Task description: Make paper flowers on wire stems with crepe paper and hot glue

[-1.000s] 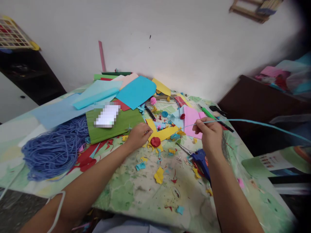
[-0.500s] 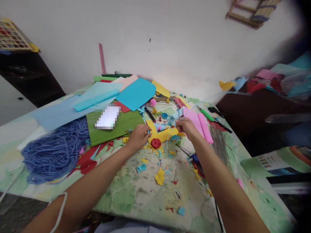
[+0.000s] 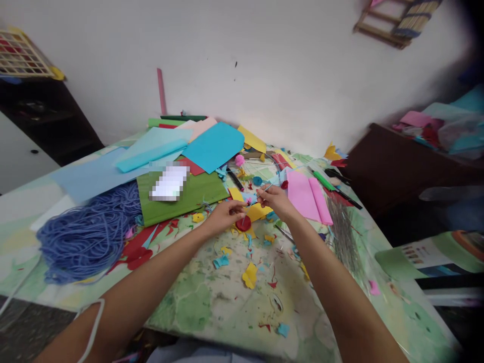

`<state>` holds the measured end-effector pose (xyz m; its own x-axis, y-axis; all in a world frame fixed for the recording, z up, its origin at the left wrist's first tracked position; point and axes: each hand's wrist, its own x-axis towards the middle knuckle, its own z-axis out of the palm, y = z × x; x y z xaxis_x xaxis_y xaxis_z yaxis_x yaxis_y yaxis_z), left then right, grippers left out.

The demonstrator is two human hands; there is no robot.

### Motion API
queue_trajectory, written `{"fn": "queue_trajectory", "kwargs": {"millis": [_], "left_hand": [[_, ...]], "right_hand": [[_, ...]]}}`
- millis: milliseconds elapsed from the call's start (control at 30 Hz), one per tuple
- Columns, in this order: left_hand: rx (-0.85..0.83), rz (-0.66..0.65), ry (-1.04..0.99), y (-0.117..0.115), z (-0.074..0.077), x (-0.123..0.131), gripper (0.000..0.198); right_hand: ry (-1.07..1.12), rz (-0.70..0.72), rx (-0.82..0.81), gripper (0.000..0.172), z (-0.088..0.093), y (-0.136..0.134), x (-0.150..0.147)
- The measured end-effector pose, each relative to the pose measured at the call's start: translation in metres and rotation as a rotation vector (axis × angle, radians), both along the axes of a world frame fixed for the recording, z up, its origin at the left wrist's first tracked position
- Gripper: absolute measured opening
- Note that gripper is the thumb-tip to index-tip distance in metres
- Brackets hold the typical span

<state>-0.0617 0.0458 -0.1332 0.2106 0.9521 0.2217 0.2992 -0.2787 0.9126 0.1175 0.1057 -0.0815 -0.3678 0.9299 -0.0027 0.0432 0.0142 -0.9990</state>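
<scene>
My right hand [image 3: 273, 198] pinches a thin pale-blue string [image 3: 269, 186] above the scraps in the middle of the table. The string seems to run right, towards a cluster of yellow, blue and red paper flowers [image 3: 333, 153], though its middle stretch is faint. Just left of it, my left hand [image 3: 229, 214] has its fingers pinched together; whatever they hold is too small to make out. Below those fingertips lies a round red paper flower [image 3: 243, 223]. Yellow paper [image 3: 259, 212] lies under and between both hands, partly covered by them.
Blue cord [image 3: 86, 232] lies heaped at the left, beside green paper [image 3: 196, 194] with a blurred phone on it. Pink paper [image 3: 302, 196], a green cutter [image 3: 323, 179] and thin wires [image 3: 342, 227] lie right. Scissors [image 3: 285, 233] are partly hidden by my right forearm.
My right hand has moved left, closer to my left hand, which has shifted slightly right. The flower cluster has swung left and down, and a red flower now shows by my right hand.
</scene>
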Motion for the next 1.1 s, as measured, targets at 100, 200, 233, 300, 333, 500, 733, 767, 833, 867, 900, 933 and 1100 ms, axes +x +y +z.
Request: {"fn": "queue_trajectory", "kwargs": {"millis": [100,200,233,300,333,500,733,767,833,867,900,933,1100], "left_hand": [[0.028,0.056,0.071,0.0,0.002,-0.002,0.027],[0.046,0.084,0.114,-0.002,0.011,-0.004,0.023],[0.053,0.094,0.128,-0.003,0.013,-0.005,0.024],[0.069,0.114,0.161,-0.003,0.017,-0.007,0.027],[0.078,0.123,0.181,-0.002,0.017,-0.009,0.028],[0.126,0.177,0.335,0.004,0.01,-0.018,0.027],[0.113,0.234,0.526,0.005,-0.001,-0.018,0.034],[0.103,0.237,0.561,0.006,-0.001,-0.018,0.035],[0.084,0.244,0.625,0.008,-0.003,-0.019,0.036],[0.076,0.251,0.647,0.01,-0.004,-0.02,0.038],[0.072,0.26,0.663,0.012,-0.005,-0.021,0.039],[0.07,0.274,0.681,0.014,-0.005,-0.023,0.04],[0.083,0.321,0.796,0.019,-0.01,-0.028,0.04]], "right_hand": [[0.049,0.014,-0.001,0.032,-0.002,-0.004,-0.001],[0.099,-0.01,0.001,0.034,-0.005,-0.006,0.002],[0.106,-0.022,0.003,0.035,-0.006,-0.006,0.003],[0.093,-0.036,0.004,0.036,-0.007,-0.006,0.007],[0.073,-0.037,0.003,0.037,-0.007,-0.007,0.009],[-0.096,-0.047,0.044,0.03,-0.003,-0.031,0.028],[-0.502,-0.37,0.412,0.022,0.008,-0.097,0.1],[-0.546,-0.405,0.408,0.022,0.007,-0.104,0.112],[-0.68,-0.451,0.4,0.022,0.002,-0.115,0.132],[-0.761,-0.463,0.406,0.022,-0.001,-0.119,0.14],[-0.843,-0.468,0.421,0.022,-0.006,-0.123,0.146],[-0.919,-0.467,0.445,0.022,-0.01,-0.126,0.151],[-1.144,-0.436,0.539,0.021,-0.026,-0.142,0.158]]}}
